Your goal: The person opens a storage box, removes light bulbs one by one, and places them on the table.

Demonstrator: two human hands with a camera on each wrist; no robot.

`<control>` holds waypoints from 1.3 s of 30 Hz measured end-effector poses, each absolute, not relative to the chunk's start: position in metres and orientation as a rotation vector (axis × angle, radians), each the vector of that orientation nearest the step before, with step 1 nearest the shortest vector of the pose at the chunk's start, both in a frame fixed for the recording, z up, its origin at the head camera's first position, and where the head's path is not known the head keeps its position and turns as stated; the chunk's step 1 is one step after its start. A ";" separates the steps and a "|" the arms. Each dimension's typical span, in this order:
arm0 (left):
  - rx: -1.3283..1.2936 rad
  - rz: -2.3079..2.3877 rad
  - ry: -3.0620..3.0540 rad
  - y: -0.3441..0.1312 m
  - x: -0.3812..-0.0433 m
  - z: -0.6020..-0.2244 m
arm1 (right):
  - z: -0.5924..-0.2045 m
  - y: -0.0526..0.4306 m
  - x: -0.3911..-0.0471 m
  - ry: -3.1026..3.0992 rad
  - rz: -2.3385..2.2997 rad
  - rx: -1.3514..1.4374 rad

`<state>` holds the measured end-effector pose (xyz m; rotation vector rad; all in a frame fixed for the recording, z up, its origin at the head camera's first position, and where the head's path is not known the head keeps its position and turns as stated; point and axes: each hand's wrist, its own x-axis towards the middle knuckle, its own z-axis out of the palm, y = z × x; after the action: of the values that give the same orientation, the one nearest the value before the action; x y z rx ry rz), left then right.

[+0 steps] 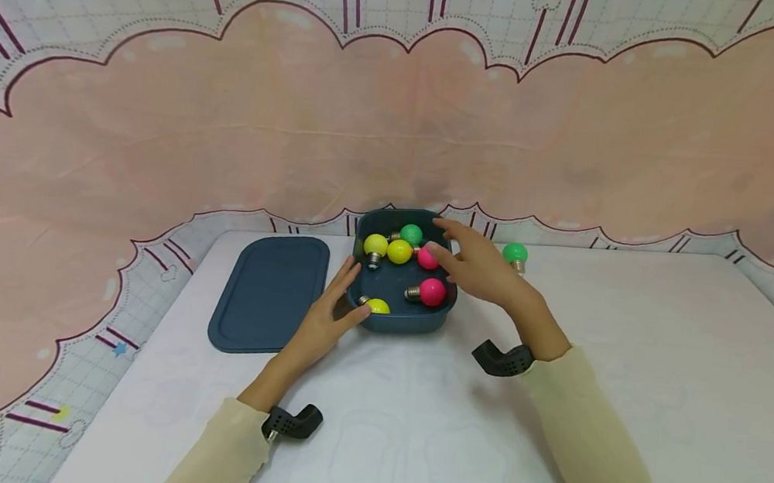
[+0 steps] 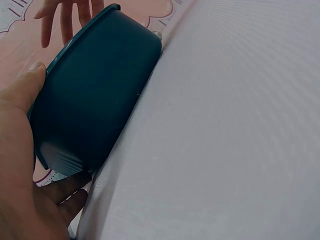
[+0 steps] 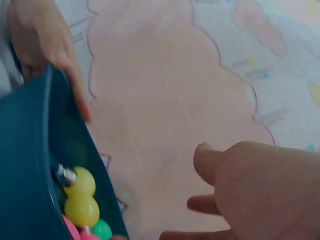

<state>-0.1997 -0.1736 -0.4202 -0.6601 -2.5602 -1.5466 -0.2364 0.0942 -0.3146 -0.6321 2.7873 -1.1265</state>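
Note:
A dark blue rectangular container stands on the table with several colored light bulbs in it, among them a green bulb, a yellow bulb and a pink bulb. My left hand holds the container's near left corner, thumb at the front rim and fingers along the left side. Over the container's right rim hovers my right hand, fingers spread, nothing seen between them; its thumb partly covers another pink bulb. In the right wrist view that hand is beside the container.
A dark blue lid lies flat left of the container. Another green bulb rests on the white table behind my right hand. A patterned cloth backdrop rises behind the table.

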 end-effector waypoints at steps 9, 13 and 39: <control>-0.657 -1.556 -2.559 -0.174 -0.199 -0.420 | -0.319 0.065 -0.231 2.753 -0.895 -0.609; -0.660 -1.556 -2.554 -0.174 -0.200 -0.420 | -0.322 0.061 -0.235 2.730 -0.892 -0.636; -0.655 -1.624 -2.559 -0.164 -0.179 -0.386 | -0.334 0.047 -0.242 2.711 -0.955 -0.676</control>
<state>-0.1790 -0.1635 -0.3860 -0.6545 -2.5593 -1.6236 -0.2422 0.0474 -0.3339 -0.6765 2.7114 -0.9553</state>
